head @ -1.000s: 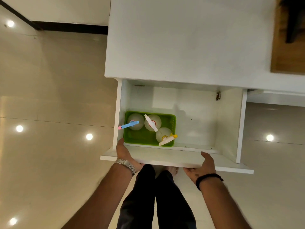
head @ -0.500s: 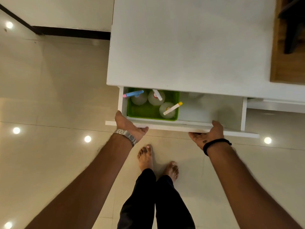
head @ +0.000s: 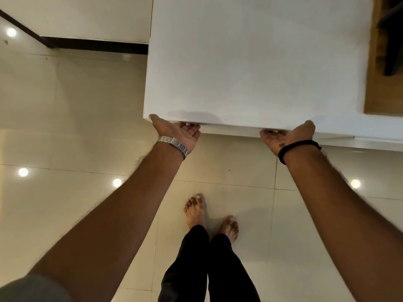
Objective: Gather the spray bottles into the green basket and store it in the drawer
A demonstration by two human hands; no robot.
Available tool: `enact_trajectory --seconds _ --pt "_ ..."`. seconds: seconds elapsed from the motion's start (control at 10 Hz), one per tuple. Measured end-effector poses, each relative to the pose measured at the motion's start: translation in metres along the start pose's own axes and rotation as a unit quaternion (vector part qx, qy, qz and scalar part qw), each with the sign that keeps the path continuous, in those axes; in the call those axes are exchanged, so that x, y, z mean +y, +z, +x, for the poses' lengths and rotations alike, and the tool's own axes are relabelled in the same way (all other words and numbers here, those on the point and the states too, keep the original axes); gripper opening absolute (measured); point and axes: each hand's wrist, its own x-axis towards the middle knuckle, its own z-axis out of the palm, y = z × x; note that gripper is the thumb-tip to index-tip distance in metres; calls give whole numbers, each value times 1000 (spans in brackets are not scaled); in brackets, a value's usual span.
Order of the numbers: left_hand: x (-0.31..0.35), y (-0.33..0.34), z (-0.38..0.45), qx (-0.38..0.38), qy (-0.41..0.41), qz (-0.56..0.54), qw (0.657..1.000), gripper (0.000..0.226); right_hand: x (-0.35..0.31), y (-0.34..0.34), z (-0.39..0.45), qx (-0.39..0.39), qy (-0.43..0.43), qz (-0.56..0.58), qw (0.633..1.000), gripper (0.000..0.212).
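Note:
The white drawer's front [head: 231, 129] sits flush under the edge of the white cabinet top [head: 250, 62], with only a thin strip of it showing. The green basket and the spray bottles are hidden inside. My left hand [head: 176, 131], with a metal watch on its wrist, rests against the drawer front at the left corner, thumb up at the top's edge. My right hand [head: 287, 136], with a black band on its wrist, presses the front further right. Both hands hold nothing, and their fingertips are tucked under the overhang.
Glossy beige floor tiles [head: 76, 127] spread to the left and below. My bare feet [head: 196, 212] stand close to the cabinet. A wooden surface [head: 375, 83] with a dark object [head: 392, 40] adjoins the cabinet top at the far right. A dark skirting [head: 93, 43] runs along the wall.
The drawer slid from wide open to fully shut, pushed by both hands. The green basket with the bottles went out of sight under the cabinet top.

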Motion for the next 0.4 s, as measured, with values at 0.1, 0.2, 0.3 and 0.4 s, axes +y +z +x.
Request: enact_trajectory --seconds 0.1,0.2,0.3,0.4 --pt "5 4 2 -13 5 3 1000 109 1 5 -1 4 -4 -7 1000 64" --pt "3 3 4 -19 12 13 1000 102 3 2 -1 8 -19 -58 998 63" --pt "-7 1 0 -15 17 96 995 91 15 -8 -5 7 -26 -228 973 58" --pt "-16 -2 -13 5 16 241 970 88 32 -21 -20 10 -45 -417 908 66"
